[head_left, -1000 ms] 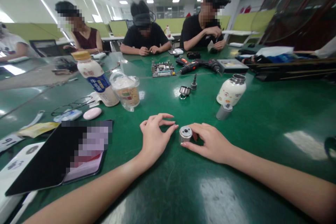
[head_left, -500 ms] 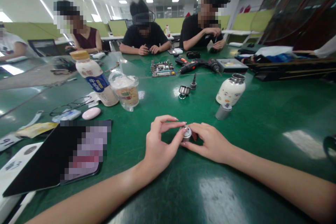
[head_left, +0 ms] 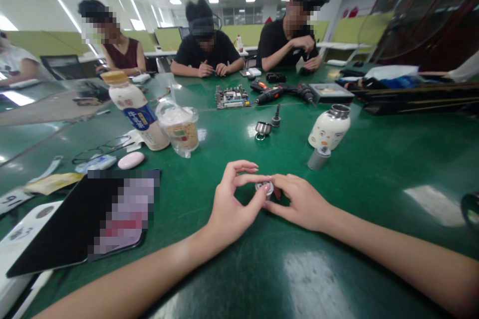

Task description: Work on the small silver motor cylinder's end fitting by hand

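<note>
Between my two hands, just above the green table, is a small round silvery metal part, like a bottle's cap or stopper; the fingers hide much of it. My left hand pinches it from the left, thumb across its top and index finger at its far rim. From the right, my right hand grips its side with thumb and fingers. Beyond, a cream-coloured flask stands uncapped, with a grey metal cylinder in front of it. A steel cap with a ring lies beside a dark stopper.
At left stand a drink bottle and a lidded plastic cup. A tablet-like device and a pink oval object lie nearer. A circuit board and power drills lie farther back, before several seated people.
My left hand has shifted slightly right, and its index finger now reaches across the metal part's far rim towards my right hand. The right hand keeps its grip.
</note>
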Demonstrator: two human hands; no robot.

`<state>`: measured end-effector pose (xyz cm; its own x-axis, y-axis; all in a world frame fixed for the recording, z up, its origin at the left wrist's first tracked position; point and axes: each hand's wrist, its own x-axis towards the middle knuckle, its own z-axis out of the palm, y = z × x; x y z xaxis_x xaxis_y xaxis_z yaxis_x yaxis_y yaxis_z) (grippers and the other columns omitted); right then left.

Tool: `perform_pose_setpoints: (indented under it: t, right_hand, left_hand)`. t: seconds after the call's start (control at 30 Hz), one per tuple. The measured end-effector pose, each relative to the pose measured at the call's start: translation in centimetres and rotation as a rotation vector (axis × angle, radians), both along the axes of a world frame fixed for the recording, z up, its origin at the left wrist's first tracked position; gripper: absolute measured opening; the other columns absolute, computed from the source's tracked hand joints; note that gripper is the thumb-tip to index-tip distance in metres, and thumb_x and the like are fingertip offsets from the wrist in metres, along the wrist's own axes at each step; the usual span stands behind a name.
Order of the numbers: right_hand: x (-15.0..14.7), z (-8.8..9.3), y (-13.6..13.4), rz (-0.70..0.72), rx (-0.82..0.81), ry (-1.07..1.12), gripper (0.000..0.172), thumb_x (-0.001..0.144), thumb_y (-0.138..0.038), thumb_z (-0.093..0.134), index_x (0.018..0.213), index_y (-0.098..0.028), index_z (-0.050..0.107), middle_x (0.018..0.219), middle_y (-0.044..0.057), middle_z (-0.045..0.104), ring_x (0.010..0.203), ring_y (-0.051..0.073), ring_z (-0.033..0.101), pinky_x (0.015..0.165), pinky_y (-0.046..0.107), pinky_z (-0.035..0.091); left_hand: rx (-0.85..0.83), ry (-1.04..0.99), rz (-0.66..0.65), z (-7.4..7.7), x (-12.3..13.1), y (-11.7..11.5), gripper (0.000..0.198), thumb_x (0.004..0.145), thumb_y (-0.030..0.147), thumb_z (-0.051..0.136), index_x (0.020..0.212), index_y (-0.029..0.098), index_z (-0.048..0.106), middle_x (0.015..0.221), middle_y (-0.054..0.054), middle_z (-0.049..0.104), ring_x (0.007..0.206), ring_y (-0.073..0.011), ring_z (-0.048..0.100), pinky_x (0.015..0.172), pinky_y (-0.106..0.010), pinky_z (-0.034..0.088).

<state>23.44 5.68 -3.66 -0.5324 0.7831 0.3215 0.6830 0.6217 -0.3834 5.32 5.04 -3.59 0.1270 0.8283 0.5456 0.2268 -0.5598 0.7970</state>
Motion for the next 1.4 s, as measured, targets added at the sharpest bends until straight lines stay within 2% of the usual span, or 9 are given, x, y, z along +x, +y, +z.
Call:
perform_pose_setpoints:
  t: [0.17, 0.47, 0.53, 0.7, 0.87, 1.03, 1.17, 1.27, 1.4]
  right_hand:
    - [-0.1, 0.1, 0.0, 0.001, -0.008, 0.004, 0.03, 0.091, -0.047, 0.058, 0.082, -0.019, 0.055, 0.072, 0.0, 0.062, 0.064, 0.015, 0.056, 0.061, 0.028, 0.037]
    - [0.0, 0.0, 0.0, -0.004, -0.02, 0.006, 0.032, 0.091, -0.048, 0.057, 0.079, -0.018, 0.054, 0.072, 0.0, 0.061, 0.065, 0.016, 0.057, 0.062, 0.028, 0.037]
    - [0.0, 0.0, 0.0, 0.004, -0.035, -0.005, 0.031, 0.092, -0.048, 0.056, 0.083, -0.018, 0.056, 0.073, 0.0, 0.061, 0.066, 0.016, 0.056, 0.063, 0.028, 0.037]
    - [0.0, 0.2, -0.1, 0.019, -0.064, -0.002, 0.028, 0.093, -0.046, 0.056, 0.094, -0.018, 0.059, 0.078, 0.0, 0.063, 0.069, 0.016, 0.057, 0.066, 0.029, 0.037]
    - [0.0, 0.3, -0.1, 0.033, -0.067, 0.04, 0.025, 0.091, -0.043, 0.06, 0.102, -0.021, 0.059, 0.082, 0.0, 0.065, 0.071, 0.016, 0.058, 0.066, 0.028, 0.036]
    - [-0.1, 0.2, -0.1, 0.023, -0.063, 0.034, 0.024, 0.091, -0.044, 0.061, 0.092, -0.02, 0.059, 0.075, -0.001, 0.062, 0.067, 0.016, 0.056, 0.064, 0.027, 0.035]
    - [-0.1, 0.3, -0.1, 0.017, -0.05, 0.013, 0.028, 0.09, -0.047, 0.06, 0.091, -0.019, 0.058, 0.074, -0.002, 0.061, 0.066, 0.016, 0.055, 0.063, 0.028, 0.035]
    - [-0.1, 0.4, -0.1, 0.013, -0.046, 0.012, 0.028, 0.09, -0.048, 0.06, 0.094, -0.02, 0.059, 0.075, -0.002, 0.061, 0.067, 0.016, 0.055, 0.064, 0.028, 0.035]
    - [-0.1, 0.4, -0.1, 0.014, -0.055, 0.015, 0.028, 0.09, -0.047, 0.061, 0.096, -0.02, 0.059, 0.076, -0.002, 0.061, 0.067, 0.016, 0.055, 0.064, 0.028, 0.035]
  left_hand:
    - [-0.105, -0.04, 0.002, 0.5, 0.1, 0.1, 0.01, 0.079, 0.018, 0.073, 0.089, 0.021, 0.073, 0.111, -0.006, 0.06, 0.097, -0.019, 0.064, 0.092, -0.035, 0.052]
    - [-0.135, 0.012, -0.057, 1.0, -0.1, -0.1, 0.024, 0.083, 0.015, 0.07, 0.104, 0.024, 0.063, 0.109, -0.004, 0.07, 0.109, -0.0208, 0.061, 0.101, -0.04, 0.045]
    - [-0.126, -0.011, -0.031, 0.8, 0.0, -0.2, 0.025, 0.082, 0.015, 0.071, 0.104, 0.024, 0.062, 0.104, -0.004, 0.07, 0.107, -0.0207, 0.062, 0.099, -0.039, 0.046]
    - [-0.061, -0.019, 0.053, 0.6, 0.0, -0.3, 0.013, 0.078, 0.017, 0.076, 0.087, 0.021, 0.067, 0.101, -0.003, 0.063, 0.096, -0.0179, 0.063, 0.09, -0.032, 0.049]
    - [-0.055, -0.014, 0.073, 0.8, -0.1, -0.1, 0.011, 0.075, 0.017, 0.077, 0.078, 0.019, 0.066, 0.097, -0.002, 0.06, 0.091, -0.0155, 0.063, 0.086, -0.029, 0.049]
    - [-0.057, -0.029, 0.084, 1.2, 0.2, -0.1, 0.013, 0.076, 0.017, 0.077, 0.081, 0.02, 0.066, 0.097, -0.003, 0.063, 0.091, -0.0167, 0.065, 0.086, -0.03, 0.049]
    - [-0.008, -0.106, 0.18, 1.1, 0.0, 0.3, 0.028, 0.078, 0.017, 0.076, 0.096, 0.022, 0.054, 0.084, 0.002, 0.07, 0.083, -0.0168, 0.07, 0.085, -0.032, 0.049]
    - [-0.021, 0.098, 0.295, 0.5, -0.8, 1.3, 0.023, 0.078, 0.021, 0.076, 0.089, 0.021, 0.056, 0.089, -0.001, 0.072, 0.091, -0.0209, 0.069, 0.089, -0.038, 0.046]
    - [-0.167, 0.373, 0.194, -0.3, -1.6, 2.4, 0.023, 0.077, 0.015, 0.076, 0.089, 0.023, 0.058, 0.085, 0.001, 0.076, 0.098, -0.0253, 0.066, 0.089, -0.043, 0.045]
